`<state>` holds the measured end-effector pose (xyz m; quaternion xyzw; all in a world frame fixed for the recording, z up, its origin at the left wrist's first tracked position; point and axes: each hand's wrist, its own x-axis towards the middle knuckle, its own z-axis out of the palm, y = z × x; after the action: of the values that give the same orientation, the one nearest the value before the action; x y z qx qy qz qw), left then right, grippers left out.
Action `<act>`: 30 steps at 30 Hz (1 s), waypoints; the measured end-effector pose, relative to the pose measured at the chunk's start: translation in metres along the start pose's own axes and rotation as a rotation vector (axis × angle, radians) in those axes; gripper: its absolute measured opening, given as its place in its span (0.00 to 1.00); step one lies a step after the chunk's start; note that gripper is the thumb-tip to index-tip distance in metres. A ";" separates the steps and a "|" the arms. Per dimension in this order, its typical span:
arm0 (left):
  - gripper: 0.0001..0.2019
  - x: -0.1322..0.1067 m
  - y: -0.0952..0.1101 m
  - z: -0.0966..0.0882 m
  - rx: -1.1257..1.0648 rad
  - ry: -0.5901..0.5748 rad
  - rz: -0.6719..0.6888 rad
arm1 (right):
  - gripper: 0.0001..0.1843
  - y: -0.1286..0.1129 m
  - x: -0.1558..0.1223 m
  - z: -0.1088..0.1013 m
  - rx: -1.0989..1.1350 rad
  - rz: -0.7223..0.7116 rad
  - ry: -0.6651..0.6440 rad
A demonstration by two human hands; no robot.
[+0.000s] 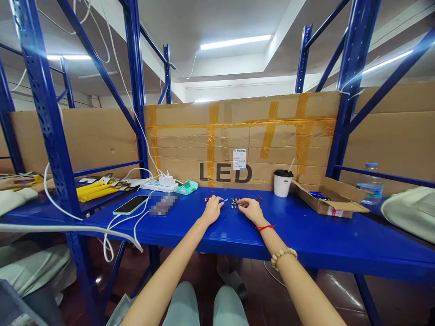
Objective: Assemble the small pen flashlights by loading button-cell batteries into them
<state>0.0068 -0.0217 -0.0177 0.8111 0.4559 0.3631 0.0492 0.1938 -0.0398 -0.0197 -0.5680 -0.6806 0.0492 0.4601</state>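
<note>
On the counter (pixel 190 233), parts (pixel 234 203) lie between left grip (pixel 212 209) and right grip (pixel 251 210), both half-curled; what they hold, I cannot tell.

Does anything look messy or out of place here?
The thick white cable droops past the front edge of the blue table, and could snag. The cardboard panel behind looks creased and patched with tape. Small metallic pieces lie loose between the left hand and right hand; nothing looks clearly spilled.

Both forearms (pixel 186 249) reach forward, angled toward each other. The left hand (pixel 212 209) is palm down, fingers (pixel 216 200) bent; the right hand (pixel 250 210) curls inward.
</note>
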 end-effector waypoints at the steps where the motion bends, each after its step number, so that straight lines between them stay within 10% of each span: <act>1: 0.08 0.000 0.001 -0.001 -0.001 -0.001 0.002 | 0.10 -0.001 0.000 0.000 -0.007 0.007 -0.008; 30: 0.06 -0.001 0.007 -0.004 -0.038 -0.043 0.090 | 0.11 -0.006 0.000 -0.003 -0.209 0.056 -0.281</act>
<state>0.0086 -0.0277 -0.0123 0.8372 0.4110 0.3561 0.0581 0.1917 -0.0436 -0.0147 -0.6190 -0.7236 0.0701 0.2973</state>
